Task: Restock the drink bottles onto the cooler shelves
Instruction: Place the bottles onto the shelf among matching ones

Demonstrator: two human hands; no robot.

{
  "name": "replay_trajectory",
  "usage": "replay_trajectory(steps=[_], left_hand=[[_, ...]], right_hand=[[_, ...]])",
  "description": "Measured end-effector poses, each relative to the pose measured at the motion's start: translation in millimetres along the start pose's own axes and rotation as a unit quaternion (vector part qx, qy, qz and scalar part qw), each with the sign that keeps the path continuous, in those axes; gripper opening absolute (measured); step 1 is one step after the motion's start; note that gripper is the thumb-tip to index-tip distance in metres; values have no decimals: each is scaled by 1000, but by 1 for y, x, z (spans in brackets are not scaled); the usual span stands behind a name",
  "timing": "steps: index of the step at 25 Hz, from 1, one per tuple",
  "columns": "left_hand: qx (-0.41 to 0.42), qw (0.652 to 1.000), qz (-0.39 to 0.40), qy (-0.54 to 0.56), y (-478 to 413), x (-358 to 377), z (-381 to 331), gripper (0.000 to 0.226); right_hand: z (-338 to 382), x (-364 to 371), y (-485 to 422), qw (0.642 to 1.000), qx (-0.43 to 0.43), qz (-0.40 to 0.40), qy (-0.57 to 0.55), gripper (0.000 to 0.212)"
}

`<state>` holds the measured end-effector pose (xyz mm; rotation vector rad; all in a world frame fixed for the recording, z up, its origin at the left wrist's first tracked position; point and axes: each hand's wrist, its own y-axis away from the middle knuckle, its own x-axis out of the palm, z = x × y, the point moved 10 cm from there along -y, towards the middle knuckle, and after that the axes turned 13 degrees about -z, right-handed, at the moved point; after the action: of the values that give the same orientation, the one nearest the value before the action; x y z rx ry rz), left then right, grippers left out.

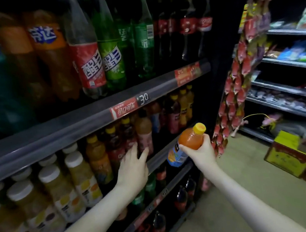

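Right hand (201,151) is gripping the orange drink bottle (190,138) around its middle, fingers and thumb wrapped round it. The bottle is tilting, yellow cap up and to the right, blue label end pointing down-left. It is hanging in the air just in front of the middle shelf (157,156) of the cooler, not standing on it.

Left hand (134,167) is reaching into that shelf empty, fingers straight and spread. Its fingertips are sitting against the front-row bottles, at the pink-label bottle (144,132) and the dark red one beside it. Actual contact is hard to confirm.

Pale juice bottles (60,189) with white caps are filling the left of the same shelf. Large soda bottles (87,52) are standing on the upper shelf (70,126). A snack strip (241,74) is hanging to the right of the cooler, and yellow boxes (291,156) are sitting on the floor.
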<state>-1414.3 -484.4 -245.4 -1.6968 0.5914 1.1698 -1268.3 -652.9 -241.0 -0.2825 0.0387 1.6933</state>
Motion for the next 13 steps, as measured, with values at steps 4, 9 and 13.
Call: replay_trajectory(steps=[4, 9, 13], left_hand=[[-2, 998, -21, -54, -56, 42, -10, 68], [56, 987, -70, -134, -97, 61, -24, 85], [6, 976, -95, -197, -114, 68, -17, 98]], right_hand=[[-12, 47, -62, 998, -8, 55, -11, 63], [-23, 94, -114, 991, -4, 131, -15, 67], [-22, 140, -146, 973, -33, 227, 18, 66]])
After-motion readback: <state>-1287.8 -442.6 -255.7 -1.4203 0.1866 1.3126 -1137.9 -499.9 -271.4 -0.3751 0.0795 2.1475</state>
